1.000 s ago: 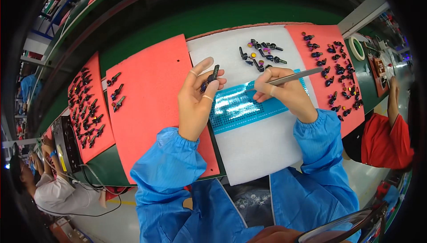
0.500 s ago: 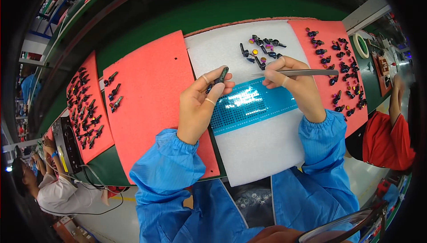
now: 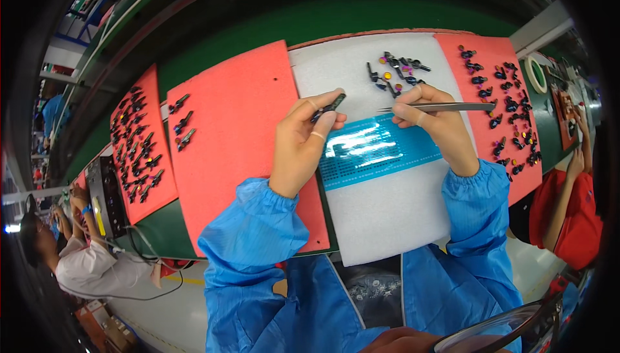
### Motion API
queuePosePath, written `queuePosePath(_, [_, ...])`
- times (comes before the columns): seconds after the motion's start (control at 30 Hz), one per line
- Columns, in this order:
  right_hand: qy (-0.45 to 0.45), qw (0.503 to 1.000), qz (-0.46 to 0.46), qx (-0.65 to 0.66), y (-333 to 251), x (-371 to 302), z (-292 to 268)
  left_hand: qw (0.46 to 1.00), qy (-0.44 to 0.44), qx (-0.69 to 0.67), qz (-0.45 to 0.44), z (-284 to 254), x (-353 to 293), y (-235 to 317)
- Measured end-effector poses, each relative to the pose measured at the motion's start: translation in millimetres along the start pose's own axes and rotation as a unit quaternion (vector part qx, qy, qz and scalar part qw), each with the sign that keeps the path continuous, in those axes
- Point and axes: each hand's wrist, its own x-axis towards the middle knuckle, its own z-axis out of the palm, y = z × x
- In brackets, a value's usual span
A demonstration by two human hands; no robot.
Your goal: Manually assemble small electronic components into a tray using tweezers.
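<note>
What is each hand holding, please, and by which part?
Left hand: a small dark component, held by its lower part, upper end sticking out. Right hand: metal tweezers, held near the pointed tips.

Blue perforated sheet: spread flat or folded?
Spread: the blue perforated sheet lies flat on the white foam mat, no fold showing.

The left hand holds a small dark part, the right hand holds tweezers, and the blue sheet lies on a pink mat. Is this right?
Not quite: the head view shows the blue sheet on a white mat, not pink. The left hand holds a small dark part, and the right hand tweezers.
</note>
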Motion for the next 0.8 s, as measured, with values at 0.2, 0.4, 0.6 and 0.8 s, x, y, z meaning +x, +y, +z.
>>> queuePosePath(0.2, [-0.001, 1.000, -0.005, -0.006, 2.3, -1.2, -6.7, 0.996, 0.051, 0.060, -0.041, -14.9, -1.7, 20.5])
queuePosePath(0.4, [-0.003, 1.000, -0.009, 0.003, 2.7, 0.0, -5.3, 0.945, 0.127, 0.302, 0.001, -118.4, -42.3, 18.4])
queuePosePath(0.6, [-0.006, 1.000, -0.018, 0.001, 3.8, 0.0, -2.1, 0.929, 0.210, 0.292, -0.087, -193.8, -81.6, 2.6])
queuePosePath(0.8, [-0.019, 1.000, -0.022, -0.002, 5.9, 1.2, -1.3, 0.930, 0.216, 0.278, -0.102, -194.0, -79.5, -0.1])
